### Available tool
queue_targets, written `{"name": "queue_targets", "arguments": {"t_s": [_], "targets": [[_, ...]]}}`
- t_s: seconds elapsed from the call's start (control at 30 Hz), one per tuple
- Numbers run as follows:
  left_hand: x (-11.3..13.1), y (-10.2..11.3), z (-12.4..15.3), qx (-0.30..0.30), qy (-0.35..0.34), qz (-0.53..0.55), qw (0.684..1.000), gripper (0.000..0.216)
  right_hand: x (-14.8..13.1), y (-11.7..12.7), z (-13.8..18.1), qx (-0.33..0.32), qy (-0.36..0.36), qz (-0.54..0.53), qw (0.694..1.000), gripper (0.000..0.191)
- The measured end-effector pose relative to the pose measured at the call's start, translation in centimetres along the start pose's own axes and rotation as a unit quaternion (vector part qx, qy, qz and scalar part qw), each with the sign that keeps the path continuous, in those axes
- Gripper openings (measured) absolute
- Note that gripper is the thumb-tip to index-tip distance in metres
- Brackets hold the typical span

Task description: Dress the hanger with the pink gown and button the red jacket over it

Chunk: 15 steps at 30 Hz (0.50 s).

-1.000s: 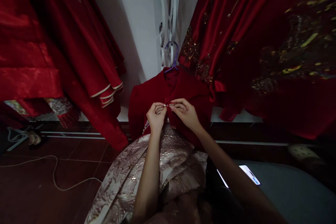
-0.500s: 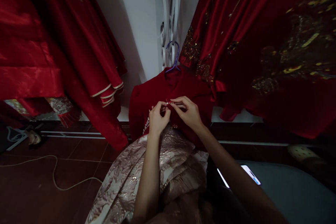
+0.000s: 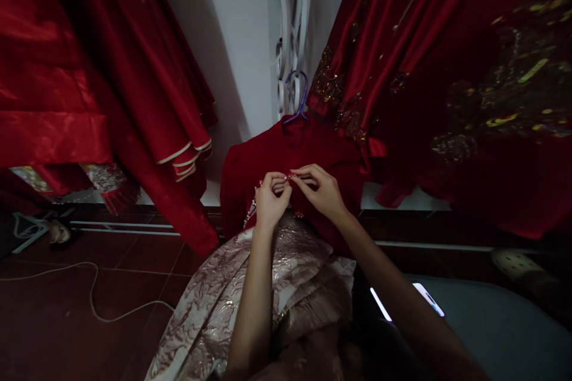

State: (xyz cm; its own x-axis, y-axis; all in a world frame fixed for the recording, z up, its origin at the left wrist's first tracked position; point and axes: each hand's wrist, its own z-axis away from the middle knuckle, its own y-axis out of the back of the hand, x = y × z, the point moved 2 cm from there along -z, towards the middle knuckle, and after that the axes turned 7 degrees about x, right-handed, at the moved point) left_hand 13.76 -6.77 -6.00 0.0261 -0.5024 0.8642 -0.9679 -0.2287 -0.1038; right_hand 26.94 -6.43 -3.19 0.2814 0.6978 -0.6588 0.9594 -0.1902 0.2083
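Note:
A dark red jacket (image 3: 259,158) hangs in front of me on a purple hanger (image 3: 302,98). At the middle of its front, my left hand (image 3: 271,199) and my right hand (image 3: 322,193) meet, fingertips pinched together around a small beaded button fastening (image 3: 289,177). The fingers hide most of that fastening, so its exact shape is hard to make out. Lower on the jacket front shows another small beaded fastening (image 3: 298,214). Left of my left hand, a string of pearly bead trim (image 3: 251,208) runs along the garment. Pale pink brocade fabric (image 3: 214,292) with a metallic sheen lies below my wrists.
Red garments (image 3: 147,71) hang at the left, and sequinned red dresses (image 3: 447,101) at the right. A white metal scrollwork rack (image 3: 290,12) stands behind. A lit phone (image 3: 429,299) rests on a grey-green seat (image 3: 496,321). A cable (image 3: 96,286) crosses the tiled floor.
Both hands stay at the same spot on the jacket front. My left fingertips have straightened slightly towards the right ones, and the view has shifted a little.

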Motion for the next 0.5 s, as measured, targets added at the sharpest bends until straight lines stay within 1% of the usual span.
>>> {"name": "queue_targets", "arguments": {"t_s": [0.13,0.27,0.4,0.5], "targets": [[-0.54,-0.17,-0.13,0.022,0.011,0.031,0.999,0.018,0.11,0.31,0.09,0.005,0.003,0.013,1.000,0.022],[-1.03,-0.41,-0.14,0.006,0.035,0.076,0.996,0.023,0.29,0.66,0.21,0.005,0.002,0.017,1.000,0.021],[-0.94,-0.50,0.04,0.010,0.012,0.084,0.996,0.026,0.30,0.71,0.36,0.016,-0.007,0.017,1.000,0.020],[-0.70,-0.45,0.15,0.021,-0.009,0.062,0.998,0.024,0.31,0.54,0.52,0.037,-0.013,0.020,0.999,0.021]]}}
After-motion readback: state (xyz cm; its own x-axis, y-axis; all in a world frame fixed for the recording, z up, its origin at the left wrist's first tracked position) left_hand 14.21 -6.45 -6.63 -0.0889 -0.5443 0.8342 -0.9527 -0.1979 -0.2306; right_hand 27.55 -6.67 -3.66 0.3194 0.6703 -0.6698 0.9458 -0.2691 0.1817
